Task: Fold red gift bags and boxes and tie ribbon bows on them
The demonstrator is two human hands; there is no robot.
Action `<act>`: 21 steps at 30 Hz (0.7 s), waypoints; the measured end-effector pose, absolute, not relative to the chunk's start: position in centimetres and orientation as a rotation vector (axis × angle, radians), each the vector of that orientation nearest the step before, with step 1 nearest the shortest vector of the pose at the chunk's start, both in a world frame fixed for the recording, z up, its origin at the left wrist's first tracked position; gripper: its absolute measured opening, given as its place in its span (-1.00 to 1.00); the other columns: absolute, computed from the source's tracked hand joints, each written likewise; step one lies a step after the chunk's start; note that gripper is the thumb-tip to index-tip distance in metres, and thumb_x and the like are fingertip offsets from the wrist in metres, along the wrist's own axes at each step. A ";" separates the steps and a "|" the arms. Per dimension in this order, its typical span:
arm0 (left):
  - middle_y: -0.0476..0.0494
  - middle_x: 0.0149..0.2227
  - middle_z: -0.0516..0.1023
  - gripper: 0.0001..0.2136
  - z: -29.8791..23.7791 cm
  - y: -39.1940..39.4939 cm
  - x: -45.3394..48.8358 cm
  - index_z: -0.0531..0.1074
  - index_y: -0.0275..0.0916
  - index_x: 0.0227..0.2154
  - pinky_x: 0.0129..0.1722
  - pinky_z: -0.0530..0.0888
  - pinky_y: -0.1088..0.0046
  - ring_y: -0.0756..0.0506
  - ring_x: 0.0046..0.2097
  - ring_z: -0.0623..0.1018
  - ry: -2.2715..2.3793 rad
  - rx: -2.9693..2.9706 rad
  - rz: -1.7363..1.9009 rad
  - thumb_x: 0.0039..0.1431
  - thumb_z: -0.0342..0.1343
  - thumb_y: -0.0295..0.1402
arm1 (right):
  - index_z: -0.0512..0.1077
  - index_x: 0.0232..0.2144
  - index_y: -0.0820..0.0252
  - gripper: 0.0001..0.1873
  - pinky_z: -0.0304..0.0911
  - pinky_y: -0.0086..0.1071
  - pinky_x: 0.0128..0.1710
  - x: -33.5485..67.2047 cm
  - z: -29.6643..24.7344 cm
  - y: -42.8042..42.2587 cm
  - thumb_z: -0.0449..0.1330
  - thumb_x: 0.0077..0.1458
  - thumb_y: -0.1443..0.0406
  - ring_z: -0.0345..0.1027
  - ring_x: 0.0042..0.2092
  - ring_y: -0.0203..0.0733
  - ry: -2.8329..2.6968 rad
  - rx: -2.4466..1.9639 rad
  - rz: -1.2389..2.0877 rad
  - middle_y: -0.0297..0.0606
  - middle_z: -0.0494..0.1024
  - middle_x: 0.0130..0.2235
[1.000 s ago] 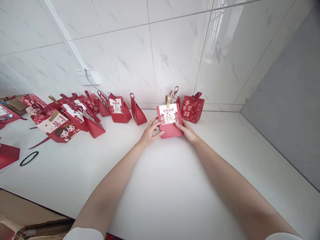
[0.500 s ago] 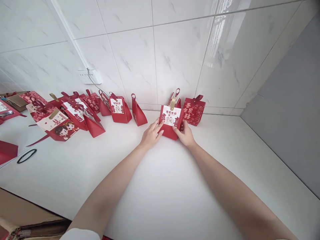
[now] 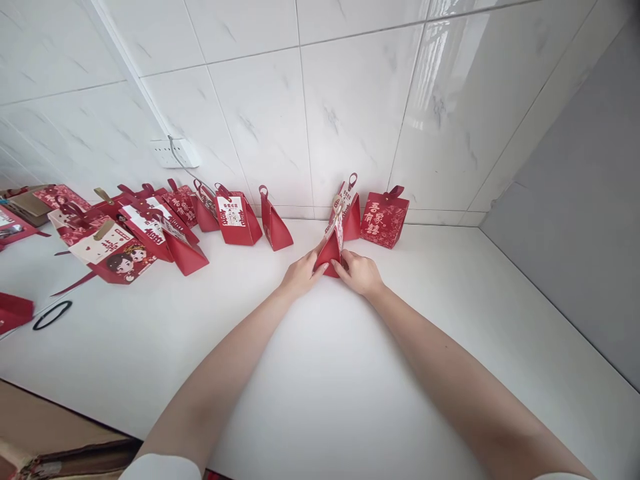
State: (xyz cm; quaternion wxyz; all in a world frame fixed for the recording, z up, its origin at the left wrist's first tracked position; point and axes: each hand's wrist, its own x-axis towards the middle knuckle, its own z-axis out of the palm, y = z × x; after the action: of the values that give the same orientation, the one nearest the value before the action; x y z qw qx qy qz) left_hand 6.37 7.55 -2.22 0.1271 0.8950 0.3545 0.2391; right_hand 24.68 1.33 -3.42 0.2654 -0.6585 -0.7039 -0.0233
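Both hands are clamped on one red box (image 3: 330, 253), low down: the left hand (image 3: 300, 273) presses its left face, the right hand (image 3: 361, 273) its right face. The box stands upright on the counter (image 3: 350, 373), thin edge toward the camera. It narrows to a wedge, with a tan tab (image 3: 339, 209) on top and a sliver of white label (image 3: 340, 230). It sits a little out from the wall (image 3: 350, 100). A looped box (image 3: 353, 220) and a patterned box (image 3: 384, 217) stand at the wall's foot, and a row of boxes (image 3: 165, 227) runs along the wall leftward.
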 end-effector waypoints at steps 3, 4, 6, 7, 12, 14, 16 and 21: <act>-0.18 0.09 0.43 -0.50 -1.8 7.0 6.6 0.04 -0.12 0.28 -0.12 0.41 0.31 -0.20 0.01 0.48 1.087 2.733 0.765 0.32 -0.19 -0.14 | 0.30 -0.22 0.17 -0.63 0.06 -0.34 -0.39 24.8 -3.3 1.3 -0.20 0.32 0.10 0.41 -0.33 -0.12 -1.957 -1.779 -0.141 -0.19 0.54 -0.23; -0.20 0.03 0.47 -0.51 -1.7 6.9 6.7 0.08 -0.14 0.26 -0.12 0.40 0.30 -0.20 -0.02 0.50 1.116 2.768 0.812 0.32 -0.20 -0.14 | 0.30 -0.22 0.18 -0.63 0.06 -0.33 -0.38 24.9 -3.2 1.2 -0.21 0.32 0.11 0.41 -0.32 -0.12 -1.973 -1.772 -0.147 -0.17 0.53 -0.21; -0.24 -0.13 0.54 -0.54 -1.5 6.6 6.9 0.20 -0.21 0.19 -0.13 0.37 0.28 -0.20 -0.11 0.52 1.198 2.815 0.892 0.32 -0.21 -0.14 | 0.31 -0.21 0.18 -0.63 0.06 -0.33 -0.36 24.9 -3.1 1.2 -0.21 0.32 0.13 0.42 -0.31 -0.11 -2.010 -1.754 -0.147 -0.17 0.53 -0.19; -0.26 -0.21 0.56 -0.55 -1.5 6.4 7.0 0.27 -0.25 0.13 -0.15 0.36 0.28 -0.20 -0.17 0.53 1.244 2.831 0.912 0.32 -0.21 -0.13 | 0.31 -0.21 0.18 -0.64 0.06 -0.33 -0.35 24.9 -3.0 1.1 -0.21 0.32 0.13 0.42 -0.30 -0.12 -2.030 -1.747 -0.146 -0.17 0.53 -0.18; -0.24 -0.43 0.55 -0.60 -1.4 6.1 7.2 0.39 -0.27 -0.15 -0.32 0.32 0.34 -0.16 -0.38 0.54 1.429 2.903 0.844 0.32 -0.24 -0.12 | 0.33 -0.19 0.16 -0.66 0.07 -0.36 -0.36 24.7 -3.0 0.9 -0.16 0.30 0.13 0.43 -0.31 -0.15 -2.065 -1.753 -0.123 -0.20 0.55 -0.19; -0.25 -0.41 0.56 -0.59 -1.5 6.2 7.1 0.39 -0.27 -0.16 -0.38 0.29 0.37 -0.16 -0.39 0.54 1.461 2.929 0.793 0.33 -0.26 -0.11 | 0.35 -0.23 0.14 -0.64 0.07 -0.37 -0.38 24.8 -3.1 1.0 -0.15 0.30 0.10 0.43 -0.32 -0.15 -2.060 -1.772 -0.109 -0.22 0.57 -0.26; -0.28 -0.39 0.56 -0.57 -1.7 6.5 6.9 0.40 -0.27 -0.18 -0.41 0.28 0.37 -0.18 -0.39 0.55 1.456 2.954 0.720 0.33 -0.29 -0.11 | 0.38 -0.30 0.13 -0.60 0.06 -0.36 -0.40 25.0 -3.4 1.1 -0.15 0.30 0.07 0.43 -0.35 -0.15 -2.049 -1.800 -0.096 -0.24 0.57 -0.34; -0.27 -0.40 0.57 -0.52 -2.5 7.5 6.5 0.47 -0.26 -0.27 -0.38 0.31 0.34 -0.19 -0.38 0.55 1.360 2.970 0.510 0.31 -0.28 -0.06 | 0.41 -0.37 0.12 -0.52 0.04 -0.35 -0.41 25.4 -3.8 1.4 -0.20 0.31 0.05 0.44 -0.36 -0.13 -2.001 -1.870 -0.079 -0.22 0.57 -0.38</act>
State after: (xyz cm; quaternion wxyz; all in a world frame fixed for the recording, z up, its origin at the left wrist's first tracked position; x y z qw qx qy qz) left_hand 6.47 7.45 -2.47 -0.0820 0.8952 0.4100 0.1539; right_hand 25.42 1.39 -3.78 0.1995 -0.6689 -0.7155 -0.0284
